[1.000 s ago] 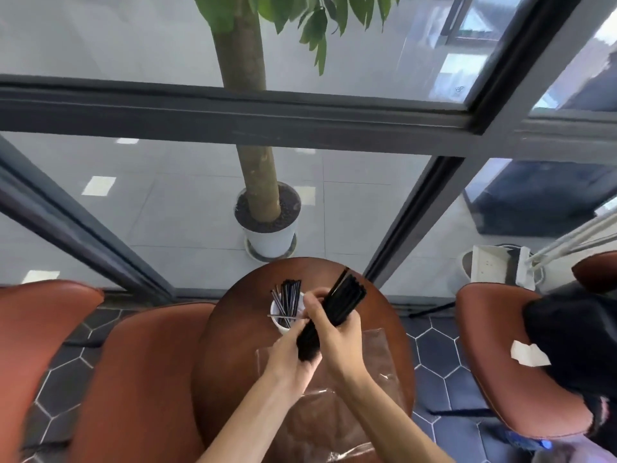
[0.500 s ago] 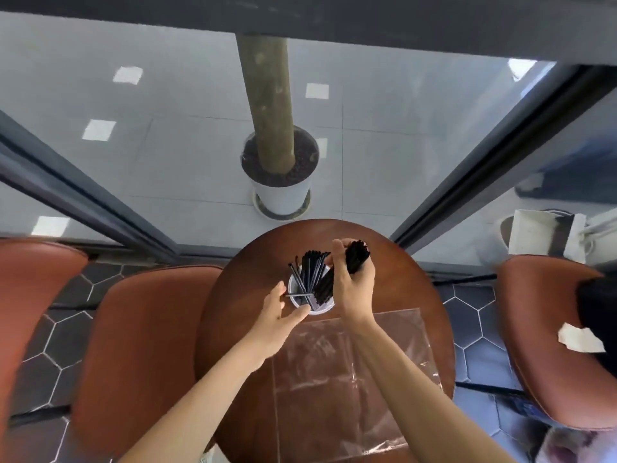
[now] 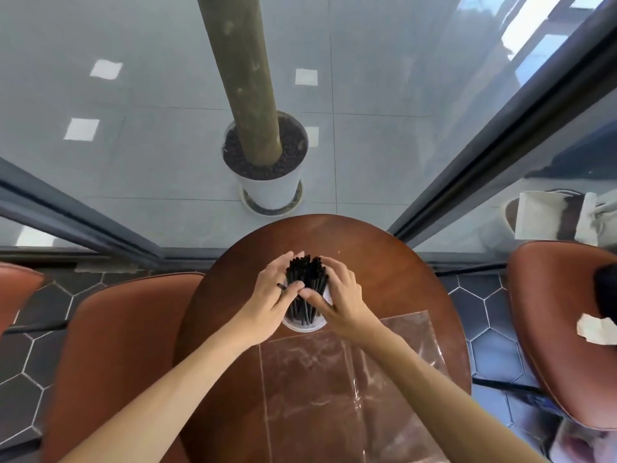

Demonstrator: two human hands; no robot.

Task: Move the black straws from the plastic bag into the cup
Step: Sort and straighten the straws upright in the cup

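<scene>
A bundle of black straws [image 3: 306, 279] stands upright in a white cup [image 3: 303, 326] near the middle of a round brown table [image 3: 394, 269]. My left hand [image 3: 270, 295] cups the bundle from the left and my right hand [image 3: 340, 295] from the right, fingers curled round the straws, thumbs meeting in front. One loose straw end sticks out by my left fingers. The clear plastic bag [image 3: 350, 389] lies flat on the table just in front of the cup, with no straws visible in it.
Brown leather chairs stand at the left [image 3: 110, 355] and right [image 3: 561, 329] of the table. Glass walls with dark frames rise behind it, and a potted tree [image 3: 267, 162] stands beyond the glass. A crumpled paper [image 3: 597, 329] lies on the right chair.
My right hand lowered its handful of straws into the cup and let them join the others. Both hands then closed around the whole bundle. The view tilted further down.
</scene>
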